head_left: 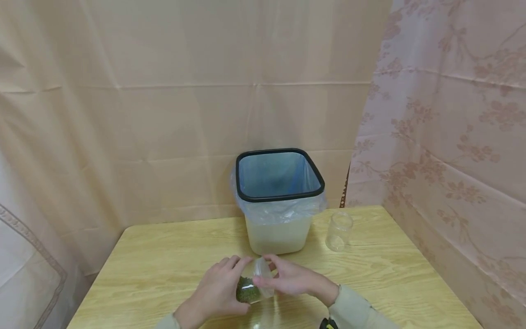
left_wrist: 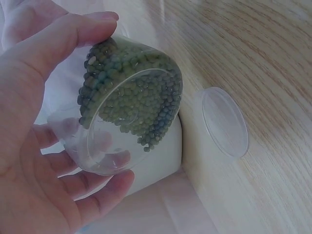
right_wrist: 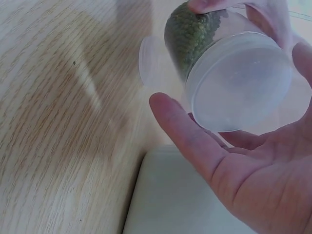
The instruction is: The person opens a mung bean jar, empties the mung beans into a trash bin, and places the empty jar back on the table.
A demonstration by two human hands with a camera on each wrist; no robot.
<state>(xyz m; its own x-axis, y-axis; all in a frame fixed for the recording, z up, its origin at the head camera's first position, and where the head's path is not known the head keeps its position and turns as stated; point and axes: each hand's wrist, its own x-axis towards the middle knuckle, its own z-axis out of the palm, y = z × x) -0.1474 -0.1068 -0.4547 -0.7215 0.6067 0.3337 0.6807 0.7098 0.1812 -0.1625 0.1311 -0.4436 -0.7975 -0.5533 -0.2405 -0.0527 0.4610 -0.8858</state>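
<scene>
My left hand (head_left: 218,290) grips a clear plastic jar (left_wrist: 134,97) partly filled with small green beans (left_wrist: 141,92), which look like mung beans. The jar lies tilted on its side, its base toward the left wrist camera and its capped end to the right. Around the translucent lid (right_wrist: 241,85) curl the fingers of my right hand (head_left: 291,276), with the thumb on the near side in the head view. The lid sits on the jar's mouth; whether its thread is engaged, I cannot tell. A second clear lid (left_wrist: 225,122) lies on the table below the jar.
Behind my hands stands a pale bin (head_left: 277,235) with a black rim (head_left: 279,198) and a plastic liner (head_left: 283,210). An open clear jar (head_left: 339,232) is to its right on the wood-grain table (head_left: 176,246). Curtains (head_left: 172,114) hang at the back and sides.
</scene>
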